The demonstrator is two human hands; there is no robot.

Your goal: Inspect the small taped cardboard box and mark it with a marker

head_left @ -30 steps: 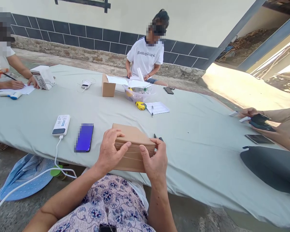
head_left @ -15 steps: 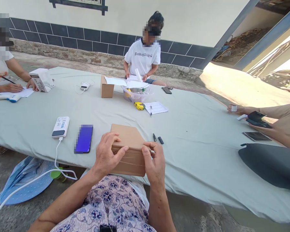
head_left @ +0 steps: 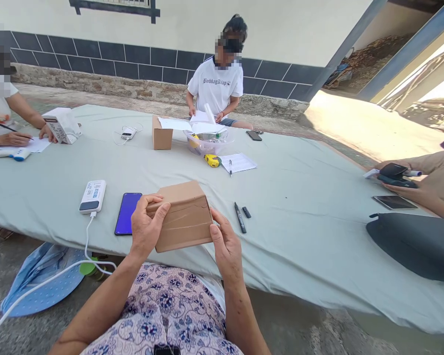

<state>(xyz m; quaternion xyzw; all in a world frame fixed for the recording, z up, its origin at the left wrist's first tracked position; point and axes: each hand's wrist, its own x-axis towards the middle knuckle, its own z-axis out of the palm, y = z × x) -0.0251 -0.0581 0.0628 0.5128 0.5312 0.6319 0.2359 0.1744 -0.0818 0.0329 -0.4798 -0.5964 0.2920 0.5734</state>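
A brown cardboard box (head_left: 183, 219) is held tilted between my two hands, close to the table's near edge. My left hand (head_left: 147, 224) grips its left end, with the thumb on the near face and the fingers over the top. At the opposite end, my right hand (head_left: 225, 241) pinches the right edge between thumb and fingers. Just left of my left hand lies a phone (head_left: 126, 214) with a blue screen. To the right of the box are a black marker (head_left: 240, 217) and its separate cap (head_left: 246, 212).
A white power bank (head_left: 92, 197) with a cable lies left. Farther back are a small carton (head_left: 162, 138), a clear plastic basin (head_left: 209, 146), a yellow tape measure (head_left: 212, 160) and a sheet of paper (head_left: 240, 162). A dark cap-like object (head_left: 410, 246) rests right. Other people sit around the table.
The box has turned and tilted in my hands, rising off the table and shifting slightly left. The marker now shows fully. At the right, a person's hand has moved toward the dark device.
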